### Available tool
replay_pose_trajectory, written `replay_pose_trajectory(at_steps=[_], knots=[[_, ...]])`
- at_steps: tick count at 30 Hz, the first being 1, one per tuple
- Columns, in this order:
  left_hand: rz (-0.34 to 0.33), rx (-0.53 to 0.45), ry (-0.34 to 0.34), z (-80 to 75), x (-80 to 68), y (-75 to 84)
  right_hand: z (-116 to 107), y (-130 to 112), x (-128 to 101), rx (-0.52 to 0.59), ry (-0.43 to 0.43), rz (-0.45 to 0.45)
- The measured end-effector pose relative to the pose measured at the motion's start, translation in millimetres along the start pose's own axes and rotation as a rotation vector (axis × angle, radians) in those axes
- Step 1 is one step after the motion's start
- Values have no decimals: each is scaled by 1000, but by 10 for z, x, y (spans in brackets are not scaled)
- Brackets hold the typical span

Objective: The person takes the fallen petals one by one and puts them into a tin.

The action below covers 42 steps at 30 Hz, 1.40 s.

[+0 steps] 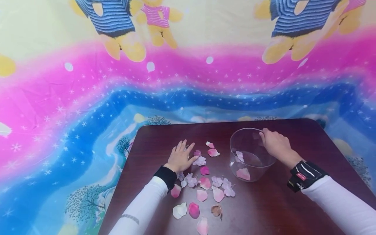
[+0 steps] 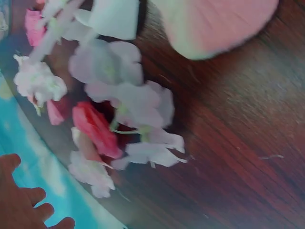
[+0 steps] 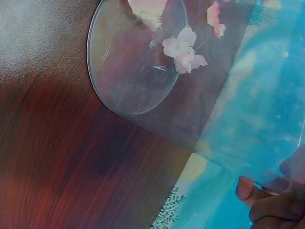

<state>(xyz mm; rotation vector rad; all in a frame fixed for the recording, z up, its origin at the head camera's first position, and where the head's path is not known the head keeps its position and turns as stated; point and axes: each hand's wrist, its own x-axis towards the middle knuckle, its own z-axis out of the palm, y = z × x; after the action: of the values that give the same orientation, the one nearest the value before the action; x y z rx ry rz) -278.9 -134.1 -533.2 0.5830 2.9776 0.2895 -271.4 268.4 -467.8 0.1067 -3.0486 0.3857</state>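
"Your left hand (image 1: 180,158)?"
"Stretched forward, fingers spread, at eleven o'clock of the scattered pink-and-white, thin, rounded petals (image 1: 205,183)"
"Your right hand (image 1: 277,144)?"
"Pinching the rim of your clear, round, straight-walled bowl (image 1: 252,160), two o'clock from those petals"

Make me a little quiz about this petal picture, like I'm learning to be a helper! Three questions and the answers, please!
1. Which hand grips the bowl?
2. True or false: the left hand has its fingers spread.
3. Fill in the gap: many loose petals lie on the ____.

Key:
1. The right hand.
2. True.
3. Table.
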Motion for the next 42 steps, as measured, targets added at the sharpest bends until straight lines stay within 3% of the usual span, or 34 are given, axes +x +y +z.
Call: replay_pose_trajectory(at_steps=[11, 22, 36, 42], knots=[[-60, 34, -112, 100, 68, -163, 16, -1, 14, -6, 0, 0], [-103, 10, -115, 134, 70, -222, 18, 0, 12, -4, 7, 1], [-52, 95, 22, 147, 81, -261, -8, -14, 17, 2, 4, -11], [-47, 77, 67, 147, 82, -286, -9, -20, 13, 0, -2, -10]])
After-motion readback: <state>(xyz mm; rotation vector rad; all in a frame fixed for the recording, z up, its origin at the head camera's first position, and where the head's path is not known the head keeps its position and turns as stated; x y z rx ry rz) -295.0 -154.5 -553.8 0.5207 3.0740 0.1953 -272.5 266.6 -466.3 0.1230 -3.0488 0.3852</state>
